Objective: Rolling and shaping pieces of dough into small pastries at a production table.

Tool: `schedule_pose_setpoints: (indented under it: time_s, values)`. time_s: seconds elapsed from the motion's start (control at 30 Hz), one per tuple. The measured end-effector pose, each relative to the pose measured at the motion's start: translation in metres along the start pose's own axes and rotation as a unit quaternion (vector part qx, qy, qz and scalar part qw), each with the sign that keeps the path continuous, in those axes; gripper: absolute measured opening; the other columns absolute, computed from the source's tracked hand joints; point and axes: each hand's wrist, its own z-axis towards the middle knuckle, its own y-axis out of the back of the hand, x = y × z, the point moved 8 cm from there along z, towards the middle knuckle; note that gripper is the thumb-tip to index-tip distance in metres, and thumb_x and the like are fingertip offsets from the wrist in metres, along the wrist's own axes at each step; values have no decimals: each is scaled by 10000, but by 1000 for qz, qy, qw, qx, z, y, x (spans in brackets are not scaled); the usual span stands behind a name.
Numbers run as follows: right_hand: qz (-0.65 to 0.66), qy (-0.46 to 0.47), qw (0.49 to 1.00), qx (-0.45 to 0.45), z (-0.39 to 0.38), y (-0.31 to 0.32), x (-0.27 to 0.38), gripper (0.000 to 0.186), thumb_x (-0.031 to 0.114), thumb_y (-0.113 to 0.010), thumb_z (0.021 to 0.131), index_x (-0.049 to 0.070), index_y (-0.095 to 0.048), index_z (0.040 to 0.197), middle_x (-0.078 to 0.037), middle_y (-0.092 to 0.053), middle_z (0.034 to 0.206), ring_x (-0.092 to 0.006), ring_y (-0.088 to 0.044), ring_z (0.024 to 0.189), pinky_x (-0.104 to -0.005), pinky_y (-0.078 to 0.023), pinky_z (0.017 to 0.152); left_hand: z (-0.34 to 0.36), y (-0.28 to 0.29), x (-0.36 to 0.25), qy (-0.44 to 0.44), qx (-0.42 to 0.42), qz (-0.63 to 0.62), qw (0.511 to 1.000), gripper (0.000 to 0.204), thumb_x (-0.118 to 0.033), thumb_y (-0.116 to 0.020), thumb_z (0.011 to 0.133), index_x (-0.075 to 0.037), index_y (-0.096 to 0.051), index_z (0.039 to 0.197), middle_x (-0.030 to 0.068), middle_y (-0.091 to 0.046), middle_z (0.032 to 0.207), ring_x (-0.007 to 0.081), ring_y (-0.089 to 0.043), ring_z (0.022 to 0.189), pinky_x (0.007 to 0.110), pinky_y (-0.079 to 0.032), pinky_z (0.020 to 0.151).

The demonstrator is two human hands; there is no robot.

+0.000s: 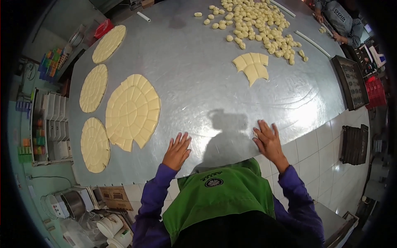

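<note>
My left hand [177, 152] lies with its fingers stretched out on the near edge of the steel table [190, 107], holding nothing. My right hand [268, 141], also open with fingers spread, is over the table's near edge further right. To the left of my left hand is a large round of pale yellow dough [133, 108], scored into segments, with a gap at its near side. A scored fan-shaped dough piece [253, 66] lies beyond my right hand, apart from it.
Three scored dough rounds [94, 88] line the table's left side. Several small dough balls [264, 31] are heaped at the far right. White rods [312, 43] lie near them. A dark tray [350, 82] stands at the right edge. Another person [340, 20] works at the far right corner.
</note>
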Motion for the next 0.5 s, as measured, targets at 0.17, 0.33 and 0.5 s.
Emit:
schedule_pose_setpoints:
  time_s: [0.17, 0.33, 0.5]
  values:
    - [-2, -74, 993, -90, 81, -11, -27, 622, 382, -566, 836, 40, -400, 1328, -205, -328, 1399, -348, -290, 1306, -541, -227, 1037, 71, 0, -1, 24, -104, 34, 994, 516, -267, -489, 902, -15, -372, 1337, 154, -309, 1429, 316, -261, 1333, 478, -193, 1081]
    - [17, 56, 998, 0, 80, -34, 68, 639, 398, -563, 831, -10, -407, 1299, -170, -358, 1389, -338, -307, 1299, -491, -242, 1056, 54, -31, -39, -34, -41, 86, 995, 608, -278, -555, 846, -6, -346, 1348, 185, -317, 1412, 340, -288, 1313, 471, -232, 1066]
    - [89, -87, 992, -1, 20, -22, -14, 479, 221, -568, 842, 43, -458, 1272, -158, -398, 1365, -303, -367, 1277, -532, -238, 1040, -22, -36, 28, 74, -60, 5, 995, 610, -127, -526, 804, 48, -312, 1348, 249, -336, 1379, 359, -338, 1280, 442, -261, 1062]
